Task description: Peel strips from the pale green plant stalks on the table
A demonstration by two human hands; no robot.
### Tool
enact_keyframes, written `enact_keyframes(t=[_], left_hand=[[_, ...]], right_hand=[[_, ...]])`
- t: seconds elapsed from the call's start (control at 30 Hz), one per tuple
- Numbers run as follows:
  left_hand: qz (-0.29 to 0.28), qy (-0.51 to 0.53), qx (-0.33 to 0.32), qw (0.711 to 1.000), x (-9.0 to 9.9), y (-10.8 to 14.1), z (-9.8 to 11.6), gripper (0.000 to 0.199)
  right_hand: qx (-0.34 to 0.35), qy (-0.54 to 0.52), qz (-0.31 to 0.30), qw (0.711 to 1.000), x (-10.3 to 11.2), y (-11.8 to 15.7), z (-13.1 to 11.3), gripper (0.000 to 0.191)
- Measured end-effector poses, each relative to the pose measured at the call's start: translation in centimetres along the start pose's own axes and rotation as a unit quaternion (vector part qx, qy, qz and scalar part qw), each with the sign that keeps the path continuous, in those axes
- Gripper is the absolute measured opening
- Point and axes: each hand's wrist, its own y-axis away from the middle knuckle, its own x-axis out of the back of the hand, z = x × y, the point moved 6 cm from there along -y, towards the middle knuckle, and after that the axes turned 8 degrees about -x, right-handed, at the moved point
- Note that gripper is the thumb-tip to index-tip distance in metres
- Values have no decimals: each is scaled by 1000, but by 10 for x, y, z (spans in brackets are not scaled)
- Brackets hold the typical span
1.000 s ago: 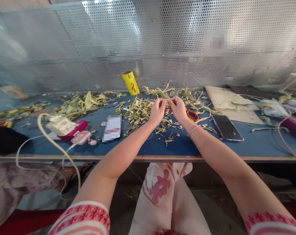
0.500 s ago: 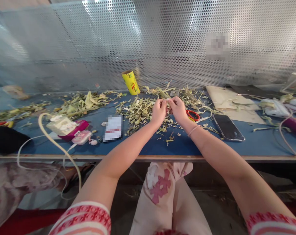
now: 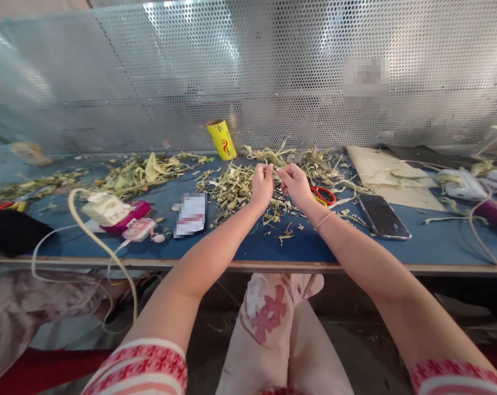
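My left hand (image 3: 263, 185) is raised over a heap of dried, pale green leaf strips (image 3: 231, 189), its thumb and fingers closed in a pinch. Close to its right, my right hand (image 3: 294, 182) is also pinched, and a small gap separates the two. Whatever either hand holds is too small to name. Red-handled scissors (image 3: 323, 195) lie just right of my right hand, partly among the strips. Behind the heap, a yellow cardboard tube (image 3: 221, 139) stands tilted.
A phone (image 3: 383, 216) and tan cardboard (image 3: 386, 169) lie to the right. On the left are a pixelated packet (image 3: 191, 215), a power strip (image 3: 127, 218) with cables, another leaf pile (image 3: 141, 173) and a black cloth item (image 3: 16, 231). A person's leg (image 3: 38, 310) shows below the table.
My hands, whose fingertips met before, have moved slightly apart. The left hand has shifted a little to the left.
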Motion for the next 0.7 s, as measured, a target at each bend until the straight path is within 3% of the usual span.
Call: enact_keyframes(t=[0.17, 0.4, 0.53, 0.7], left_hand=[[-40, 7, -4, 999, -3, 2, 17, 30], [-71, 24, -14, 997, -11, 5, 20, 28], [-45, 63, 26, 997, -9, 6, 17, 37], [36, 125, 114, 985, -5, 6, 3, 46]], right_hand=[[-26, -25, 40, 999, 9, -3, 2, 37], [-48, -29, 91, 994, 16, -5, 1, 29], [-26, -34, 72, 996, 14, -6, -3, 30], [-3, -48, 34, 998, 6, -6, -4, 36]])
